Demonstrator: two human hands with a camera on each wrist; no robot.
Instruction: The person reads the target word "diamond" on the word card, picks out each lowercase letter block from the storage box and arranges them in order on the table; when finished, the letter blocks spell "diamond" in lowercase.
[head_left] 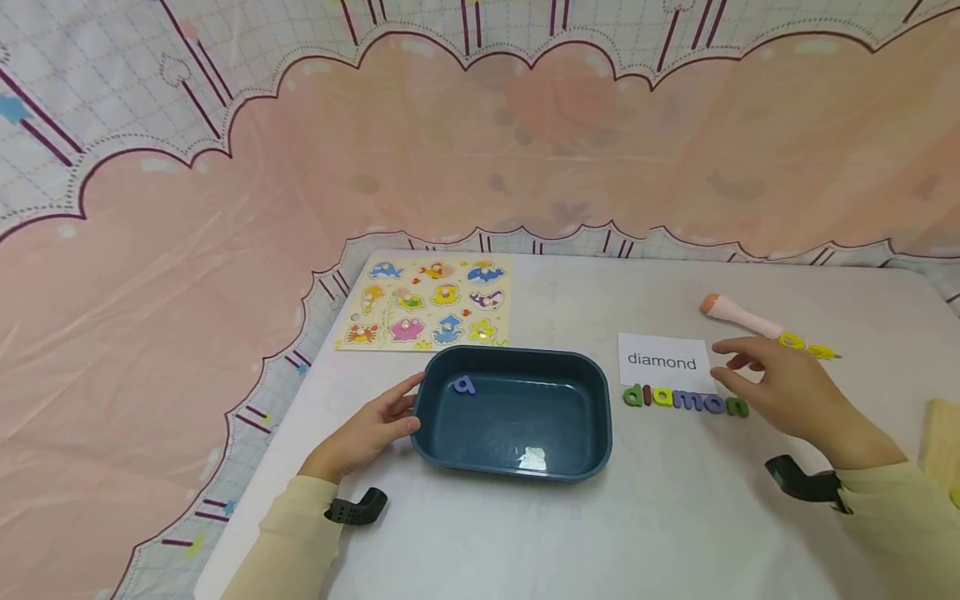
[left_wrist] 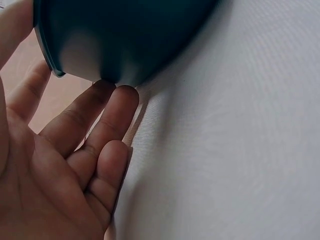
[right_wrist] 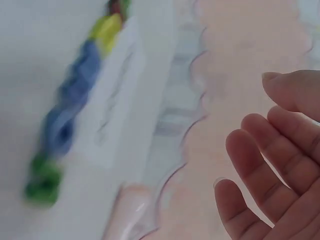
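Note:
A dark blue-green plastic bin [head_left: 513, 476] sits on the table with one small purple letter [head_left: 464, 384] inside. Its left end meets the thumb and fingertips of my left hand [head_left: 370, 429], which lie against the rim and outer wall [left_wrist: 120, 40]. Several coloured plastic letters [head_left: 686, 400] spell "diamon" in a row under a white card [head_left: 663, 350] printed "diamond". My right hand [head_left: 780, 387] hovers at the card's right edge, above the green letter n [head_left: 737, 407]. Its fingers are loosely bent, thumb apart, with nothing between them [right_wrist: 280, 165].
Behind the bin lies a sea-animal peg puzzle board [head_left: 423, 304]. A pale pink rod-like object [head_left: 742, 316] and a yellow-handled item [head_left: 806, 345] lie beyond my right hand. At the right edge is part of a wooden board [head_left: 941, 442].

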